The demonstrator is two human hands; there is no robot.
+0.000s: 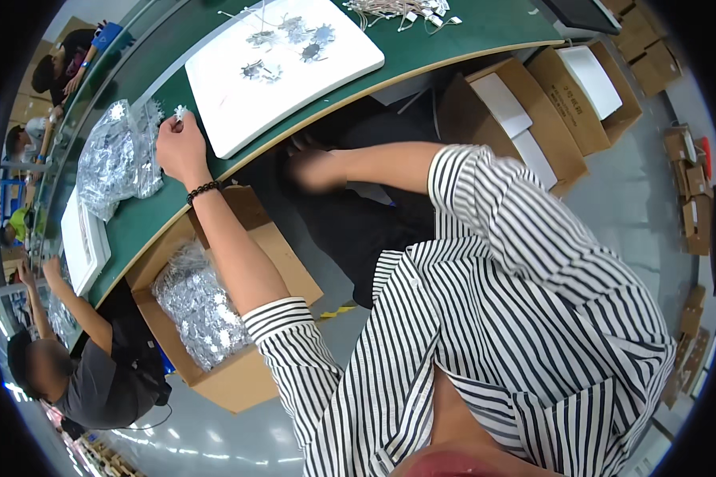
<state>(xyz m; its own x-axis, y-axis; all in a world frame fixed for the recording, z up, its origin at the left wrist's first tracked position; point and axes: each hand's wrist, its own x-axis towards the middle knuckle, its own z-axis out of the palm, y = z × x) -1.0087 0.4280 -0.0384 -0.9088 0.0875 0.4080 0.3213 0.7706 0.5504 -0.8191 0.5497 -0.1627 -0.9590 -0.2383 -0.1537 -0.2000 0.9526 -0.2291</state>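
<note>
My left hand point(181, 149) is closed over the green table, with a small silver star-shaped piece point(180, 114) pinched between thumb and fingers. Just left of it lies a clear plastic bag point(119, 163) full of similar silver pieces. To its right, a white foam tray point(239, 115) bears several silver spiky pieces point(312, 49) toward its far side. My right hand point(314, 168) is below the table's edge, above my dark-clothed lap. It is smeared, and its fingers are hard to make out.
Beside my left forearm, an open cardboard box point(243, 389) holds bagged silver pieces. White-plugged cables point(406, 9) lie at the table's far side. Cardboard boxes with white foam point(589, 83) stand at right. Another white tray point(83, 242) and a co-worker point(107, 374) are at left.
</note>
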